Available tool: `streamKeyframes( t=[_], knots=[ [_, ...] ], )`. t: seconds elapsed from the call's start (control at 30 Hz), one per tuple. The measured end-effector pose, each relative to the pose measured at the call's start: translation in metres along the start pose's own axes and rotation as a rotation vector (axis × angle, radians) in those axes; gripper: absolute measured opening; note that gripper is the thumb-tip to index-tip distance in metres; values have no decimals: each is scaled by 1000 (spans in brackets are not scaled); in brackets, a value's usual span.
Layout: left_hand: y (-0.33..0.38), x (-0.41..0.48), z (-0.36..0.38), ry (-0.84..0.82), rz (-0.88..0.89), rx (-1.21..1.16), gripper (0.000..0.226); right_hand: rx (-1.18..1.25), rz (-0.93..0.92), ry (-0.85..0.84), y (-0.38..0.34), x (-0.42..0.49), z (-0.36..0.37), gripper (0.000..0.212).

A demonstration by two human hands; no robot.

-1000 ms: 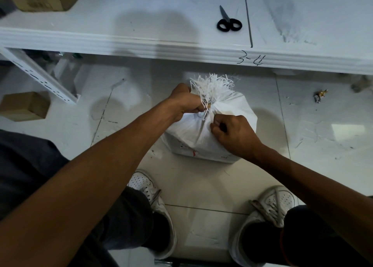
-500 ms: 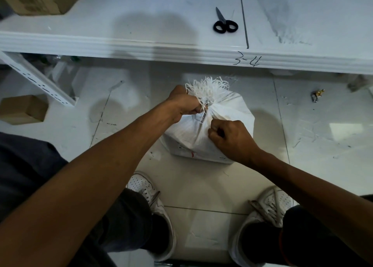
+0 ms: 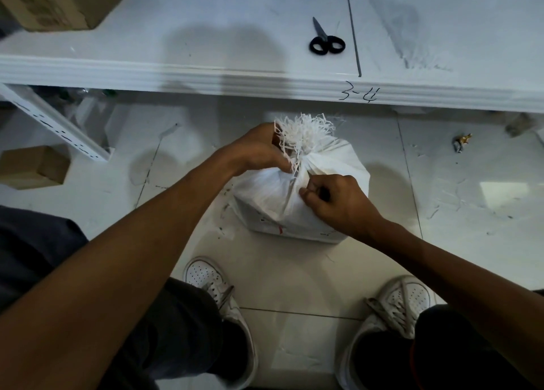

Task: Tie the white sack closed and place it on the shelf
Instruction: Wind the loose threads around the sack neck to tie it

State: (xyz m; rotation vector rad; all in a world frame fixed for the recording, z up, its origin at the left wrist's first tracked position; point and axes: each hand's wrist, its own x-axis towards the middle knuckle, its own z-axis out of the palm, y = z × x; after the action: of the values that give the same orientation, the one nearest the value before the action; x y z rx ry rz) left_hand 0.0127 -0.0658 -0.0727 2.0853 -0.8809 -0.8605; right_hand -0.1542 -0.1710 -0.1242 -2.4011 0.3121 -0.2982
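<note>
The white sack [image 3: 329, 165] stands on the tiled floor between my feet and the shelf. Its mouth is gathered into a neck with a frayed white fringe [image 3: 306, 132] sticking up. My left hand [image 3: 259, 151] grips the neck from the left side. My right hand [image 3: 338, 201] rests on the sack's near side, fingers pinched on a thin white tie strand that runs up to the neck. The white shelf [image 3: 206, 74] runs across the top, marked "3-4" on its front edge.
Black scissors [image 3: 325, 40] lie on the shelf above the sack. A cardboard box [image 3: 56, 1] sits at the shelf's far left. A small cardboard box [image 3: 32, 165] and a slotted white rail [image 3: 56, 127] lie on the floor at left. My white shoes [image 3: 217, 298] stand below.
Both hands stay at the sack's neck. My right hand has drawn slightly down and right along the strand; the neck looks more tightly cinched.
</note>
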Motion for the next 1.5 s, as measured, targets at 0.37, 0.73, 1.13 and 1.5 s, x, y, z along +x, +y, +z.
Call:
streamKeyframes(
  t=[0.37, 0.73, 1.13, 1.5],
  knots=[
    [8, 8, 16, 147, 76, 62, 43, -9, -39, -27, 1, -8, 1, 35],
    [17, 7, 4, 237, 94, 55, 27, 163, -25, 69, -14, -6, -12, 49],
    [19, -27, -27, 359, -8, -72, 12, 113, 69, 221, -12, 26, -23, 39],
    [39, -42, -51, 517, -154, -204, 22, 224, 92, 279, -25, 47, -34, 35]
  ],
)
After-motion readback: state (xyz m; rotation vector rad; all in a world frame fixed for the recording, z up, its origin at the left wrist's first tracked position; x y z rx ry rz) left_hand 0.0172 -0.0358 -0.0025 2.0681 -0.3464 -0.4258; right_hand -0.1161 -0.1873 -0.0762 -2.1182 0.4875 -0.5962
